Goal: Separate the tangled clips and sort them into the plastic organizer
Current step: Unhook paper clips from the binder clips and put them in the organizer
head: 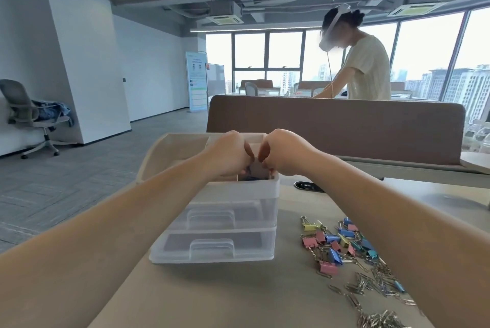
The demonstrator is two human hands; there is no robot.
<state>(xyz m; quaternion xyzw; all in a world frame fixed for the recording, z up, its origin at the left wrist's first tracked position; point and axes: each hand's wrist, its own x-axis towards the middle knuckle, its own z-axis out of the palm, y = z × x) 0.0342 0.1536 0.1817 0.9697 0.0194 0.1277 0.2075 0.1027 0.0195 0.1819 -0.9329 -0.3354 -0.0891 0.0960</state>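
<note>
A clear plastic organizer (220, 224) with two front drawers and an open top tray stands on the table in front of me. Both hands hover over the top tray. My left hand (229, 153) and my right hand (281, 152) have curled fingers that meet over a small pinkish clip (256, 168); darker clips lie in the tray beneath it. Which fingers actually pinch the clip is partly hidden. A pile of pink, blue, yellow and teal binder clips (336, 244) lies on the table at the right, with several silver paper clips (376, 293) tangled below it.
The beige table (238, 296) ends at its left edge near the organizer. A beige bin (169, 152) sits behind the organizer, a brown divider panel (336, 126) behind that. A cable port (309, 186) lies right of the organizer. Another person works beyond the divider.
</note>
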